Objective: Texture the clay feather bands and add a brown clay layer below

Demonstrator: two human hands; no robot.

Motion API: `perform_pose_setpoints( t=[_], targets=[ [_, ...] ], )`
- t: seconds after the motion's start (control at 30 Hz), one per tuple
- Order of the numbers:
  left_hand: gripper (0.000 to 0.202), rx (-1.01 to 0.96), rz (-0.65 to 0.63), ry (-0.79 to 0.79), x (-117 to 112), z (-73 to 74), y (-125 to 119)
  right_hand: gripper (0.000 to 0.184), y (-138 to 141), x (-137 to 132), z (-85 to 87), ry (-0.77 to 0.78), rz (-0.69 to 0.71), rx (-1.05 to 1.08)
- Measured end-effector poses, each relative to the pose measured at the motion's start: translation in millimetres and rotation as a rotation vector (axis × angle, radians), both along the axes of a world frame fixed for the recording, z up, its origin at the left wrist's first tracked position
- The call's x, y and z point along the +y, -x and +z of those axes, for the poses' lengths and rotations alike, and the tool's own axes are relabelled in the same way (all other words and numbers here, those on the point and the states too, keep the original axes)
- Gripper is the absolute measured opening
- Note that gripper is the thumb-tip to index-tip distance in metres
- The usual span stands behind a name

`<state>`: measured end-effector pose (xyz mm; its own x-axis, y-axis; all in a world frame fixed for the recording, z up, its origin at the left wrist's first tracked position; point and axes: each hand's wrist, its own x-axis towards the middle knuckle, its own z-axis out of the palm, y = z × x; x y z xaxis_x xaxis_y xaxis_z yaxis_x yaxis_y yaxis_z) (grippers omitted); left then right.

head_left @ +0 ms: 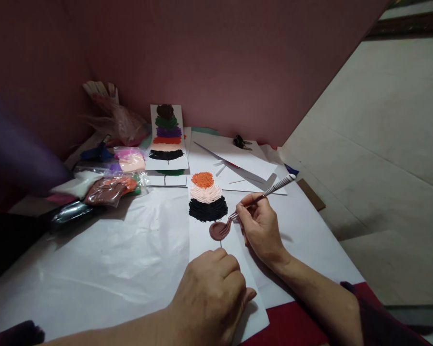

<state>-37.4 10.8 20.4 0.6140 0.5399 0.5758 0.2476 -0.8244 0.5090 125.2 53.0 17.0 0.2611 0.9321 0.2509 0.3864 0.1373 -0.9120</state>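
My right hand [260, 223] pinches a fork [274, 187] with a ridged, striped handle. Its tines press into a flat brown clay disc [217, 231], leaving grooves on the disc's right side. The disc lies on a long white card [202, 245], just below a black clay band [208, 208]. Above that band come a pale pink band [205, 194] and an orange piece [202, 179], all with grooved surfaces. My left hand [216, 288] rests curled on the lower card, closed, its fingertips hidden underneath.
A finished-looking card [166, 161] with coloured clay bands leans at the back. Clay packets [106, 190] lie to the left, near a plastic bag [126, 122]. Behind the work are white sheets [245, 158] and keys [241, 142]. The table's right edge borders a tiled floor [382, 192].
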Motion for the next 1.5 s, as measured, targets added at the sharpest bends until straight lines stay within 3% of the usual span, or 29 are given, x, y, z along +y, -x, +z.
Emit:
perform_pose_setpoints(
  t=[0.27,0.7,1.03,1.5],
  targets=[
    [0.027,-0.008,-0.001,0.023,-0.7,0.4,-0.8,0.018,5.9,-4.0,2.8,0.0,0.088,0.252],
    [0.024,-0.021,0.01,0.025,0.0,0.9,-1.8,0.01,13.0,-6.7,5.5,0.044,0.203,0.114],
    [0.024,-0.016,0.004,0.031,-1.7,0.4,-0.8,0.008,11.0,-5.3,6.4,0.046,0.188,-0.095],
    [0.026,-0.011,0.014,0.05,0.3,2.0,0.0,0.006,2.1,5.7,4.8,0.053,0.138,-0.102]
  ],
)
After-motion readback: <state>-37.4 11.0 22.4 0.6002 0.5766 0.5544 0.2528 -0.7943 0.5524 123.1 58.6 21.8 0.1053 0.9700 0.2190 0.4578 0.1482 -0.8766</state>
